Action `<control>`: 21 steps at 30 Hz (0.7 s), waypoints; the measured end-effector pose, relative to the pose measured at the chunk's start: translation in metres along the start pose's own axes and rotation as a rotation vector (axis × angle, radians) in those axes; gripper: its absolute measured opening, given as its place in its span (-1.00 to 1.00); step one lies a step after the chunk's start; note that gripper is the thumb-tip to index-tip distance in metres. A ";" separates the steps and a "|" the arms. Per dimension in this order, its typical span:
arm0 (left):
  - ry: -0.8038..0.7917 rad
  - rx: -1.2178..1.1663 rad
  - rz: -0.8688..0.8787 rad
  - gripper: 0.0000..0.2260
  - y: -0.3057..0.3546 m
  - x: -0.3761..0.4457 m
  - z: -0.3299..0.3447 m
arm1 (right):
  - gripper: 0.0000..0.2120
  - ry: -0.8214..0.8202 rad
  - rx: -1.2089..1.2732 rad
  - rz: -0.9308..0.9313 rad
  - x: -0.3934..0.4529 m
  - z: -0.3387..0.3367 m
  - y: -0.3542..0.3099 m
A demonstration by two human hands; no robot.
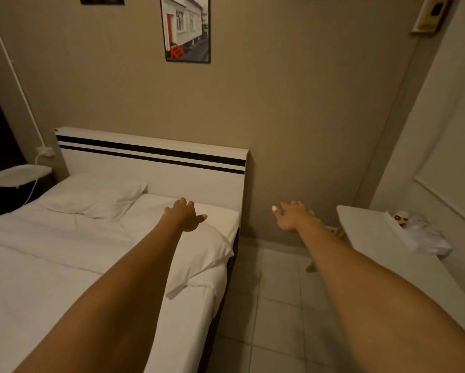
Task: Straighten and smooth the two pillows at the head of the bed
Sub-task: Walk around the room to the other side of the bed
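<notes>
Two white pillows are seen at the head of the bed [51, 265], below the headboard [156, 168]. The far pillow [94, 196] lies close to the headboard on the side away from the viewer; it is creased and dented near its front edge and sits slightly askew. The near pillow [199, 254] lies at the bed's near edge, turned at an angle, with one corner drooping toward the mattress side and folds across its cover.

Neither pillow appears to be straightened or smoothed yet, so the task is judged to be at its start, with both pillows left to do.

The left hand [184, 215] is stretched out over the near pillow's upper end, fingers spread and nothing held; whether it is touching the fabric cannot be told. The right hand [293, 215] is held out beyond the bed's edge, over the floor and in front of the wall, open wide and empty, well apart from both pillows.

The near pillow is judged the likely first to be handled, since both arms are extended toward its end of the bed. The sheet around it is also wrinkled.
</notes>
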State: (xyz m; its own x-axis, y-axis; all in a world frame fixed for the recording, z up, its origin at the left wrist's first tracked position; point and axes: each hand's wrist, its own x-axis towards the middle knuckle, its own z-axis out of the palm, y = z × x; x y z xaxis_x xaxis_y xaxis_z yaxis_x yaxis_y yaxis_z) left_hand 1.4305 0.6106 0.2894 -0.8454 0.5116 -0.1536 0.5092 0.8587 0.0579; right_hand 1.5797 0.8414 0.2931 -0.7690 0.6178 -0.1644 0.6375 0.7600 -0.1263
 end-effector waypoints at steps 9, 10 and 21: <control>-0.055 -0.004 -0.100 -0.35 -0.049 0.120 -0.009 | -0.39 -0.036 0.030 -0.084 0.141 -0.002 -0.071; -0.068 -0.005 -0.119 -0.35 -0.053 0.130 -0.005 | -0.39 -0.046 0.026 -0.091 0.155 0.001 -0.076; -0.113 -0.062 -0.334 -0.34 -0.079 0.276 0.016 | -0.39 -0.118 -0.074 -0.269 0.349 0.016 -0.123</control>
State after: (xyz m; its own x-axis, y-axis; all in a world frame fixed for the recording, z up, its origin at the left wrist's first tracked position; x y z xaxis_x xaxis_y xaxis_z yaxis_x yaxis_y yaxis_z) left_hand 1.1592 0.6832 0.2270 -0.9384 0.1989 -0.2826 0.1942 0.9799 0.0451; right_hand 1.2338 0.9598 0.2357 -0.8961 0.3680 -0.2483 0.4034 0.9084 -0.1097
